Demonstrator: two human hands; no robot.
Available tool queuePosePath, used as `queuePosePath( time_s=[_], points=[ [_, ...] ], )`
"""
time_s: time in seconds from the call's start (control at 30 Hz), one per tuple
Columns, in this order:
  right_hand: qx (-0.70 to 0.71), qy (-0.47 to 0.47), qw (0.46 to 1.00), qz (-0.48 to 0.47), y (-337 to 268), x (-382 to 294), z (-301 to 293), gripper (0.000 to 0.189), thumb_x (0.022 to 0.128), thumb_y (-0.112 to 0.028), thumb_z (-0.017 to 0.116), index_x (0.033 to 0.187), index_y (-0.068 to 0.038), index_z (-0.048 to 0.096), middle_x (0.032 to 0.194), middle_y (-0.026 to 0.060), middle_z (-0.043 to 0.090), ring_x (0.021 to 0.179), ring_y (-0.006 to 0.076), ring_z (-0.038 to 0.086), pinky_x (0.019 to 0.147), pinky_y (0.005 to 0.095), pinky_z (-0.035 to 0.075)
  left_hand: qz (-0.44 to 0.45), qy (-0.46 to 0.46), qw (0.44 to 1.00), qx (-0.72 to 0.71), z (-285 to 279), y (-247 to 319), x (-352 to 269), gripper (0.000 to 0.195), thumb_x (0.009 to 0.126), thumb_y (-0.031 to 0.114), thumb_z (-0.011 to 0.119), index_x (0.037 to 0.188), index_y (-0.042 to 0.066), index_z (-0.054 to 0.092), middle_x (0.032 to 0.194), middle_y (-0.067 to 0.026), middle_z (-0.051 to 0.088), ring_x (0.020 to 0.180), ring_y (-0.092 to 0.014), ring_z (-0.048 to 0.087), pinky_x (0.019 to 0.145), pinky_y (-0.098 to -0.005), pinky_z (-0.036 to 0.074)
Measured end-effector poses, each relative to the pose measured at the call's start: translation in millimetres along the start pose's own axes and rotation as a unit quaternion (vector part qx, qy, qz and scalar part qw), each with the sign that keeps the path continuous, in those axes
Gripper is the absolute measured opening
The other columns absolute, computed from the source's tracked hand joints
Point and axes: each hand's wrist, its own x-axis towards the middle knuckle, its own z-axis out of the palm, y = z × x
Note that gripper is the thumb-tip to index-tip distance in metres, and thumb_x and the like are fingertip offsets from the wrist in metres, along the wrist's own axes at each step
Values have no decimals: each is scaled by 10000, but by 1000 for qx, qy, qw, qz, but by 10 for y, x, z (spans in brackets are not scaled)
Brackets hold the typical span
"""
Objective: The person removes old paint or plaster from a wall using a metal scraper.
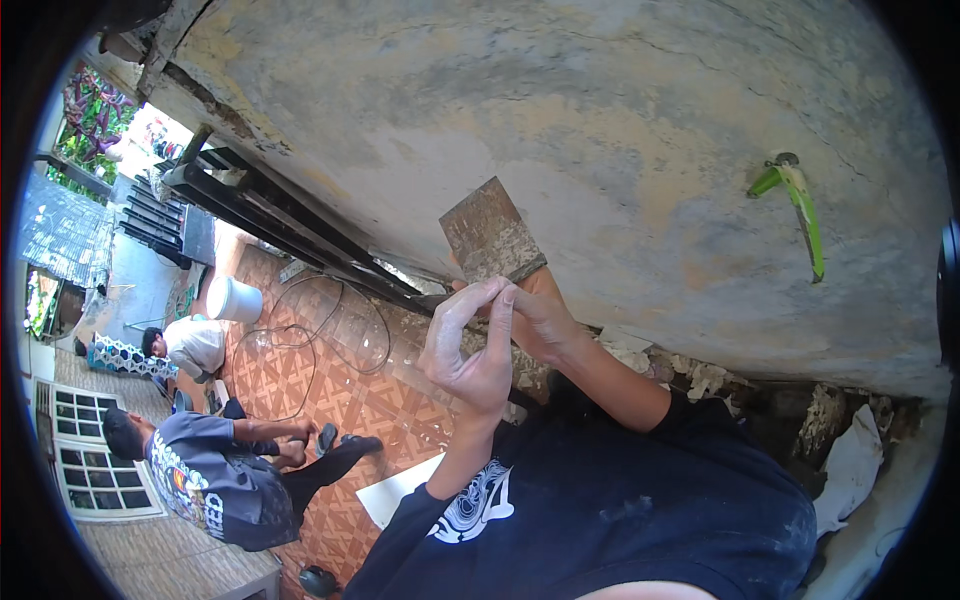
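Observation:
My right hand (551, 319) holds a flat rectangular metal scraper blade (491, 232), its face crusted with pale plaster. The blade stands up past the fingers, in front of the worn wall. Whitish dust covers my left hand (472, 349), whose fingers are curled. Its fingertips meet the fingers of my right hand just below the blade's lower edge. Whether a small thing lies between those fingertips is hidden. The scraper's handle cannot be made out.
A stained, cracked plaster wall (637, 172) bears a green strip (806, 217) hanging from a knob. Dark metal bars (300, 225) run along it. On the tiled floor (352, 390) lie a loose cable (315, 360) and a white bucket (235, 299). Two people crouch or sit at the left.

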Motion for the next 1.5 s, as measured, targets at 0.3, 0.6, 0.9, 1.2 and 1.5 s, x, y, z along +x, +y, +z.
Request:
queuePosePath(
  time_s=[0.3,0.6,0.9,1.2,1.5],
  points=[
    [31,56,997,30,-262,-483,-346,506,855,-268,627,1245,-27,413,1144,99,550,1038,204,558,885,367,465,-71,-99,992,-29,75,133,-398,241,804,-4,635,1035,-24,568,920,-108,626,846,-140,604,711,-230,484],
    [-123,304,944,-42,-572,-923,-915,338,864,-194,620,1132,-13,520,1070,96,599,945,201,605,790,334,511,-181,-42,983,7,-239,-136,-684,276,877,23,538,1139,-11,456,916,-102,591,836,-143,591,732,-240,476],
    [-650,326,656,-201,-854,-856,-1137,248,789,-156,673,922,53,652,824,170,670,715,223,653,678,298,486,-253,-23,967,35,-465,-213,-841,184,896,50,520,1070,-8,509,843,-82,598,781,-113,590,642,-218,474],
    [-749,297,527,-272,-878,-750,-1356,211,787,-146,649,925,13,667,810,195,653,713,337,643,656,354,490,-268,-14,962,44,-603,-283,-862,167,898,47,513,1056,-5,520,820,-82,610,739,-107,579,627,-214,462],
    [-768,232,518,-296,-991,-714,-1363,152,800,-95,628,927,-26,674,786,140,647,641,291,631,582,306,480,-279,-20,959,35,-612,-356,-819,153,902,49,505,1045,-1,525,818,-82,614,728,-108,577,619,-212,455]
  ],
)
